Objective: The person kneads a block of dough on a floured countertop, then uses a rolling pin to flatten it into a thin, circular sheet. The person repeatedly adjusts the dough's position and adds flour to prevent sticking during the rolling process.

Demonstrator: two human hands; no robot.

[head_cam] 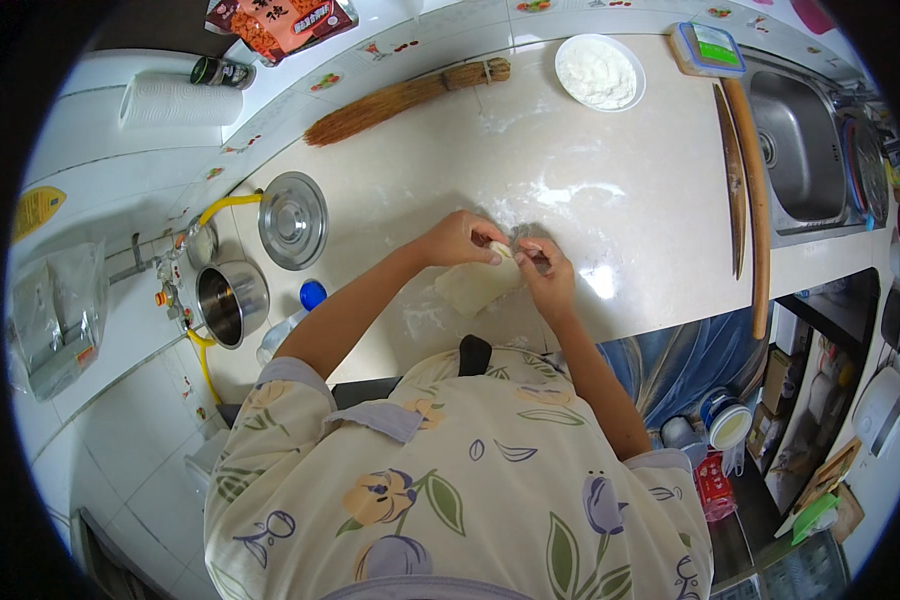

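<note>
A small folded piece of pale dough [501, 249] is pinched between the fingertips of both my hands. My left hand [461, 241] grips it from the left side, thumb and fingers closed on it. From the right, my right hand [549, 276] holds its other end. Just below and partly under my hands, a flat, pale yellowish sheet or stack of dough [471, 291] lies on the light countertop [412, 187]. White flour is dusted about it. The dough's far edge is hidden by my hands.
At the back stand a white bowl of flour [598, 73] and a straw whisk broom [409, 101]. A wooden rolling pin [754, 217] and a tapered wooden stick [733, 184] lie by the sink [802, 142]. Leftward are a metal lid [294, 221], a steel pot [244, 304] and a blue-capped bottle [313, 295].
</note>
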